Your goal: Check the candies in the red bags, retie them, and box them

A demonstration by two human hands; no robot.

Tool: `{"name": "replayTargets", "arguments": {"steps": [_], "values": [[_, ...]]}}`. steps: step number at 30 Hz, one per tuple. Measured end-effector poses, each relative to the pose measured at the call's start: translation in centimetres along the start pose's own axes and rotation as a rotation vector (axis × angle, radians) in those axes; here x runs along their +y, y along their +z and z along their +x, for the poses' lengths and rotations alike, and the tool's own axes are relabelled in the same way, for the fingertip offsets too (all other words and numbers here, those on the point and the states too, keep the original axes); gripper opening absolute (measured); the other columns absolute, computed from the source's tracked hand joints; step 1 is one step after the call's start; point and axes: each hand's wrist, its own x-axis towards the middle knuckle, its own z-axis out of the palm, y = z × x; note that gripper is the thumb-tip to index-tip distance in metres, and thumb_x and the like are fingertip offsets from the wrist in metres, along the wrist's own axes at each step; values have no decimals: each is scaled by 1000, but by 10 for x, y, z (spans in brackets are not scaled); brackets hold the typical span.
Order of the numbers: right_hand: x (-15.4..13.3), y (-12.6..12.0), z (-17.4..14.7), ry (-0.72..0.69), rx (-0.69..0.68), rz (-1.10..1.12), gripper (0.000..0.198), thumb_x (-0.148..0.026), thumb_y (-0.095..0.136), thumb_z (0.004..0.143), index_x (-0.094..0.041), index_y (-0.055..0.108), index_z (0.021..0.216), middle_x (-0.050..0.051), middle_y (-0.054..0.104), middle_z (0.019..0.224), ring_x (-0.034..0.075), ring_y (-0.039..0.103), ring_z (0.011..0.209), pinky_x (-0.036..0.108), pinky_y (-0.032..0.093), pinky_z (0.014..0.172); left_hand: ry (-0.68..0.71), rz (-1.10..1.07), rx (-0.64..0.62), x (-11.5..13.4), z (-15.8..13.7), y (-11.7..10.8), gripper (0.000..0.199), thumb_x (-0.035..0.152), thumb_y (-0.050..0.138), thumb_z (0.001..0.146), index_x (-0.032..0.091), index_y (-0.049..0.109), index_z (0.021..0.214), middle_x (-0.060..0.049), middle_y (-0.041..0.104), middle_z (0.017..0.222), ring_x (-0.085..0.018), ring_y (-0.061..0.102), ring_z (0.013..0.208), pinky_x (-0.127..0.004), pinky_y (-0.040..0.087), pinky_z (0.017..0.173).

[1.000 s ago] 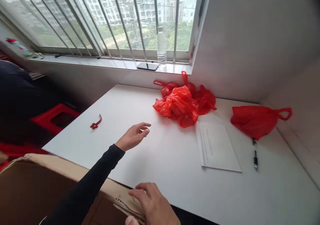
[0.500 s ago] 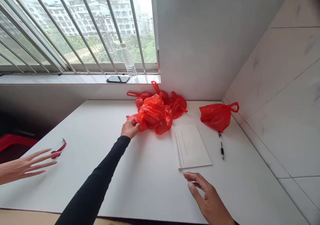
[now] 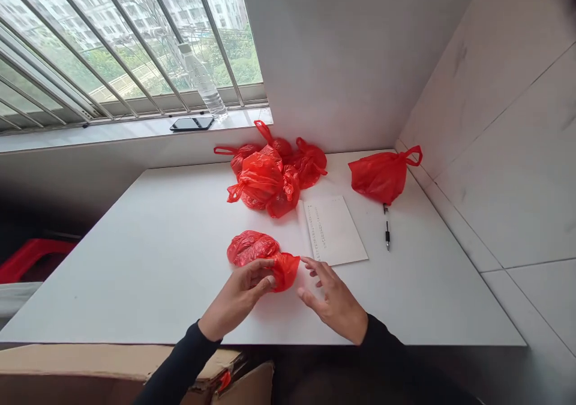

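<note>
A crumpled red plastic bag (image 3: 252,247) lies on the white table in front of me. My left hand (image 3: 240,294) pinches its gathered end between thumb and fingers. My right hand (image 3: 330,300) is just right of the bag, thumb and fingers apart, the index fingertip close to the bag's loose edge; whether it touches is hard to tell. Beyond them sits a heap of several knotted red plastic bags (image 3: 265,177), their contents hidden. An open booklet (image 3: 337,231) with printed lines lies behind my right hand.
On the white table (image 3: 171,261), another red bag (image 3: 380,177) stands back right, near a black pen (image 3: 387,236). A bottle (image 3: 204,84) and a phone (image 3: 192,123) rest on the sill by the barred window. Below the front edge is a cardboard box (image 3: 112,360).
My left hand has brought a red bag from the heap toward me. My right hand has moved in beside it. Another person's hand and a dark red curved object at left are out of view.
</note>
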Motion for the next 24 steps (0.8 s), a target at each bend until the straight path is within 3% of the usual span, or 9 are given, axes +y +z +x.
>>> {"name": "replayTargets", "arguments": {"steps": [2, 4, 7, 10, 12, 14, 20, 22, 24], "values": [[3, 11, 9, -36, 17, -25, 64, -35, 66, 91, -33, 44, 151, 9, 58, 131, 27, 59, 115, 47, 54, 95, -24, 8, -38, 3, -5, 1, 54, 54, 62, 91, 18, 57, 131, -8, 73, 92, -25, 70, 90, -40, 55, 85], [6, 19, 17, -37, 45, -20, 47, -31, 64, 90, -28, 57, 137, 9, 60, 122, 26, 61, 107, 46, 55, 91, -40, 136, 40, 5, -4, -7, 56, 58, 56, 92, 17, 57, 130, -5, 70, 79, -23, 67, 75, -37, 55, 73], [8, 20, 23, -10, 73, 14, 21, -25, 57, 92, -22, 67, 111, 8, 62, 105, 23, 62, 89, 41, 55, 80, 16, 548, 238, 0, 4, -26, 53, 56, 50, 93, 18, 58, 129, -3, 66, 78, -21, 61, 68, -36, 51, 69], [9, 12, 20, 24, 89, 62, 18, -25, 52, 94, -21, 66, 103, 6, 62, 99, 20, 61, 79, 36, 53, 72, 72, 855, 282, -13, 15, -40, 38, 46, 53, 89, 22, 63, 117, -3, 66, 86, -21, 61, 76, -34, 48, 72], [10, 4, 15, 54, 104, 102, 17, -28, 51, 95, -21, 65, 101, 6, 63, 99, 20, 62, 80, 35, 53, 71, 46, 899, 258, -21, 22, -47, 22, 40, 53, 88, 23, 65, 95, -2, 65, 80, -21, 60, 73, -31, 45, 66], [13, -3, 8, 92, 117, 146, 19, -33, 51, 96, -21, 65, 100, 6, 65, 98, 21, 63, 83, 35, 53, 72, 9, 909, 266, -27, 28, -53, 19, 38, 50, 89, 24, 60, 82, -1, 63, 73, -21, 59, 67, -30, 41, 60], [26, -15, -4, 220, 93, 362, 31, -50, 52, 97, -21, 61, 102, 7, 69, 100, 22, 67, 84, 37, 61, 72, 23, 931, 391, -19, 27, -51, 22, 35, 45, 92, 21, 60, 99, -6, 67, 89, -25, 62, 79, -35, 45, 70], [29, -14, -4, 267, 77, 447, 34, -53, 53, 96, -21, 60, 102, 8, 69, 103, 23, 69, 87, 38, 63, 70, 107, 909, 307, -11, 19, -38, 25, 35, 44, 95, 22, 61, 108, -7, 67, 99, -23, 63, 86, -35, 47, 76], [29, -13, -3, 316, 72, 518, 35, -54, 52, 95, -21, 59, 103, 8, 68, 105, 25, 70, 91, 38, 64, 69, 234, 880, 93, -4, 10, -21, 29, 35, 48, 96, 24, 61, 120, -7, 66, 112, -22, 63, 97, -34, 49, 85]]}}
